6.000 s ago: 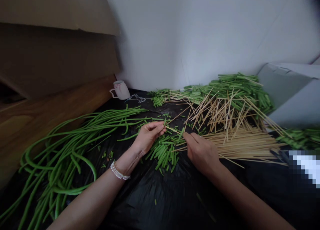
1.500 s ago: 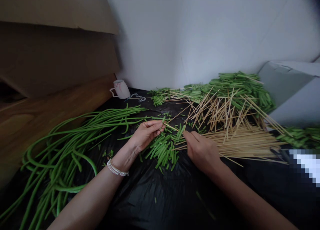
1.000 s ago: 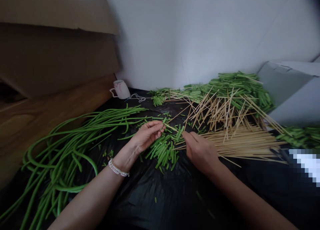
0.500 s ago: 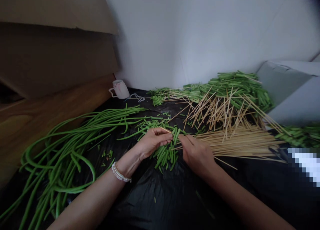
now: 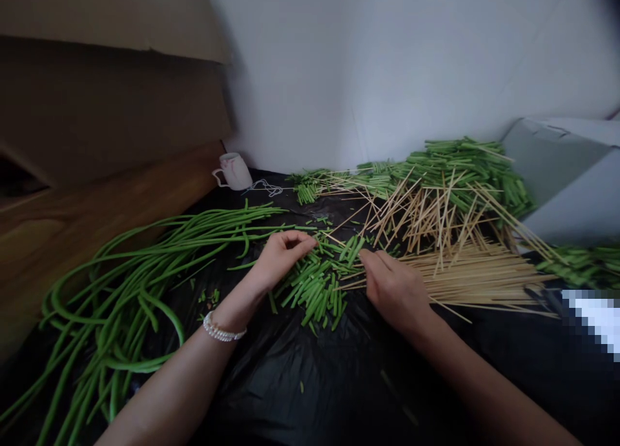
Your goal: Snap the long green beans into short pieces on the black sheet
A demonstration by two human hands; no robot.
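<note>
My right hand (image 5: 394, 291) is closed, with cut green bean pieces (image 5: 352, 249) side by side at its fingertips. A thin wooden skewer (image 5: 338, 241) sticks out of them to the left. My left hand (image 5: 285, 255), with a beaded bracelet at the wrist, has thumb and forefinger pinched together over the left of the loose pile. Whatever lies between those fingertips is too small to make out. Below and between both hands spreads a pile of short cut green beans (image 5: 314, 294) on black plastic sheeting (image 5: 290, 375).
Long uncut beans (image 5: 106, 291) lie at left. Bare skewers (image 5: 465, 268) are stacked at right, behind them a heap of skewered bean pieces (image 5: 469, 168). A white mug (image 5: 235, 172) and string (image 5: 266, 188) sit at the back. Cardboard (image 5: 111, 97) stands upper left, a pale box (image 5: 557, 168) right.
My left hand has moved left and slightly up, away from the bean pieces. My right hand has shifted a little right and up with the skewered pieces.
</note>
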